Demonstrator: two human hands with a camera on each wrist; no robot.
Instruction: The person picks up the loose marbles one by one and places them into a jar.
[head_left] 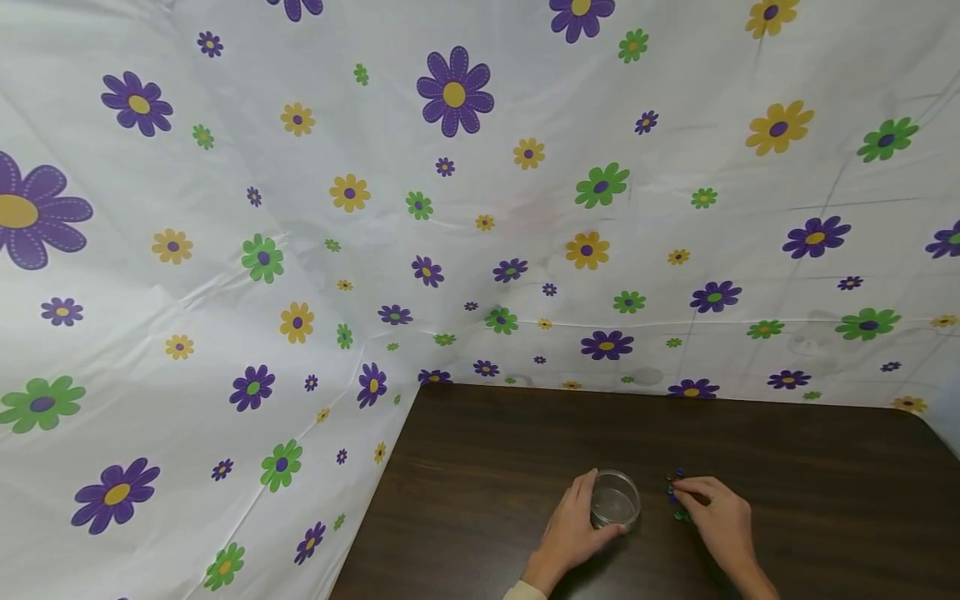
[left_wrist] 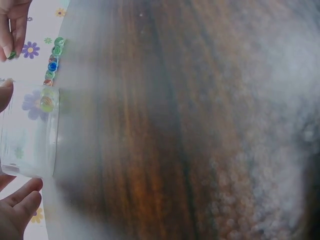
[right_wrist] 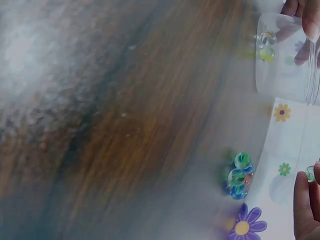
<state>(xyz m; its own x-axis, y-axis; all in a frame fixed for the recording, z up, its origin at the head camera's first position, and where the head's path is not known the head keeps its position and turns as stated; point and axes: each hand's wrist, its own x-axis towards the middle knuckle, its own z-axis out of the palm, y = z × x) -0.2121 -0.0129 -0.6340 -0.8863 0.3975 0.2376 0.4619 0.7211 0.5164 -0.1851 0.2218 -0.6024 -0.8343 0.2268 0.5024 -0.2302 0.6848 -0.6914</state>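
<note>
My left hand (head_left: 572, 527) holds a clear round container (head_left: 617, 500), thumb on the near side and fingers on the far side. Two marbles, one clear and yellowish (right_wrist: 267, 54) and one with a brownish swirl (right_wrist: 267, 38), show through its wall near the bottom in the right wrist view. Thumb and fingertips of my right hand (head_left: 718, 518) pinch a green glass marble (left_wrist: 12, 55), raised above the table. Below that hand, several marbles (head_left: 681, 516) in green, blue and reddish tones lie close together on the table, to the right of the container.
The dark wood-grain table (head_left: 480, 467) has its far edge against a white sheet (head_left: 510, 200) printed with purple, green and yellow flowers. The same sheet runs along the table's left side.
</note>
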